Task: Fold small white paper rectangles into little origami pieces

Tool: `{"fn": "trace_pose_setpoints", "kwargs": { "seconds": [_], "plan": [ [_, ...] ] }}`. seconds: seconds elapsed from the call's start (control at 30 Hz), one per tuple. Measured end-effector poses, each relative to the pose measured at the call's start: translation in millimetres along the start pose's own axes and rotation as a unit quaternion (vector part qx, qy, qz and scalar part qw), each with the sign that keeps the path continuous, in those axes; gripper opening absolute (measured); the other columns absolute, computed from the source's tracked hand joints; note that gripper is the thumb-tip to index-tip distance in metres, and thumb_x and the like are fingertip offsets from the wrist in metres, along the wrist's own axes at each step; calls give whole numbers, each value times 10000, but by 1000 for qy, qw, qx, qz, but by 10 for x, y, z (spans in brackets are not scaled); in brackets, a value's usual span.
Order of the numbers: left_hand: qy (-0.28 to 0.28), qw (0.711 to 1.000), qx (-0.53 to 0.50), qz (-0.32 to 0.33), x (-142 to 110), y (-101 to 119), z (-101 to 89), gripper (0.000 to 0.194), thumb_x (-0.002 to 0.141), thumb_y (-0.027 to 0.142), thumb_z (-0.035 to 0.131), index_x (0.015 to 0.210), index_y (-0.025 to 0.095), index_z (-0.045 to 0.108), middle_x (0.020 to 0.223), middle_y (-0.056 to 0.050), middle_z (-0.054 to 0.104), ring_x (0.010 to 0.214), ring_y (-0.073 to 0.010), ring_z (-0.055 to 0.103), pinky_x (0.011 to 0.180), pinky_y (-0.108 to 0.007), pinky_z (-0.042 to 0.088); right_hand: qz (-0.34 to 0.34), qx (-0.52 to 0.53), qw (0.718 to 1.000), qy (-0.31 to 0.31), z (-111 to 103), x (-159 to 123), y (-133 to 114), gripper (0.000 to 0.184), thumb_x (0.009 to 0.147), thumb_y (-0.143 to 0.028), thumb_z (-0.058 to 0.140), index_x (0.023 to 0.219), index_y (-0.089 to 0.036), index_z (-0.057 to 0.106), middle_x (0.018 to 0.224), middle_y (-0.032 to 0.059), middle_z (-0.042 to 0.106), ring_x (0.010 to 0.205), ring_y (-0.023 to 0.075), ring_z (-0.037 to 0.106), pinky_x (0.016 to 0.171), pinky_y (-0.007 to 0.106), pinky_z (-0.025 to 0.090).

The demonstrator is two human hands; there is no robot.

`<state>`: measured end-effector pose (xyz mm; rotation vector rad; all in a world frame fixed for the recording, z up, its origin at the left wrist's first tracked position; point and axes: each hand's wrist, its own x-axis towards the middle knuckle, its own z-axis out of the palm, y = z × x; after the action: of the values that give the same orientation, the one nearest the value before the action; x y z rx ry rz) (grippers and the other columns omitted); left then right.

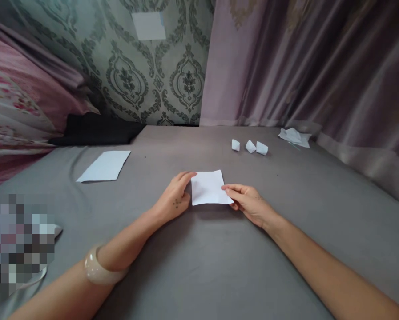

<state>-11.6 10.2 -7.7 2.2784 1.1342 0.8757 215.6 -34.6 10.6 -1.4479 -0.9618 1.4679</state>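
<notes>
A small, nearly square sheet of white paper (207, 189) is held between my two hands, just above the grey cloth surface. My left hand (176, 195) pinches its left edge near the upper corner, with the other fingers curled in. At the right edge, my right hand (247, 200) grips the paper between thumb and fingers. Some fingertips of the right hand are hidden beneath the sheet. A pale bangle (101, 269) circles my left forearm.
Three folded white paper pieces (250, 146) sit beyond my right hand. Crumpled white papers (294, 136) lie farther right by the curtain (262, 66). A stack of white sheets (106, 166) rests at left, near a black cloth (99, 129). A pixelated area covers the lower left.
</notes>
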Motion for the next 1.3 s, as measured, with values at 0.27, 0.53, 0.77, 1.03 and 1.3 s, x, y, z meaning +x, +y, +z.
{"fn": "trace_pose_setpoints", "kwargs": {
  "seconds": [0.27, 0.53, 0.77, 1.03, 1.3],
  "plan": [
    [-93, 975, 141, 143, -23, 42, 11, 492, 728, 27, 436, 1183, 175, 550, 1261, -106, 582, 1200, -247, 501, 1006, -433, 413, 18, -23, 1000, -3, 11, -10, -41, 262, 820, -257, 556, 1016, -106, 642, 588, -35, 511, 487, 68, 451, 492, 211, 362],
    [-109, 979, 142, 100, -25, 61, 8, 432, 748, 28, 409, 1112, 158, 604, 1173, -103, 607, 1066, -235, 552, 896, -375, 484, -302, -450, 840, 34, -162, 22, 115, 486, 738, -61, 444, 1168, -220, 603, 1071, 74, 595, 911, 175, 568, 790, 309, 463],
    [-72, 991, 97, 64, -33, 149, 13, 287, 823, 112, 456, 985, 182, 682, 1111, -90, 620, 987, -220, 544, 875, -361, 478, -341, -484, 806, -7, -146, -46, 105, 337, 762, -121, 505, 1043, -227, 658, 1113, 74, 569, 1034, 212, 537, 887, 349, 459],
    [2, 991, 78, -109, -33, 292, 65, 253, 804, 316, 575, 631, 164, 679, 1105, -101, 609, 1056, -289, 466, 922, -450, 424, -278, -437, 856, -2, -128, -19, 70, 249, 900, -327, 468, 880, -220, 692, 1053, 58, 600, 887, 169, 576, 792, 308, 450],
    [43, 980, 101, -167, -54, 230, 135, 346, 839, 379, 544, 604, 154, 664, 1133, -129, 586, 1079, -318, 439, 927, -486, 389, -243, -442, 861, 74, -59, 110, 73, 308, 881, -371, 480, 706, -190, 657, 1024, 63, 584, 720, 137, 560, 716, 301, 428]
  ]
}}
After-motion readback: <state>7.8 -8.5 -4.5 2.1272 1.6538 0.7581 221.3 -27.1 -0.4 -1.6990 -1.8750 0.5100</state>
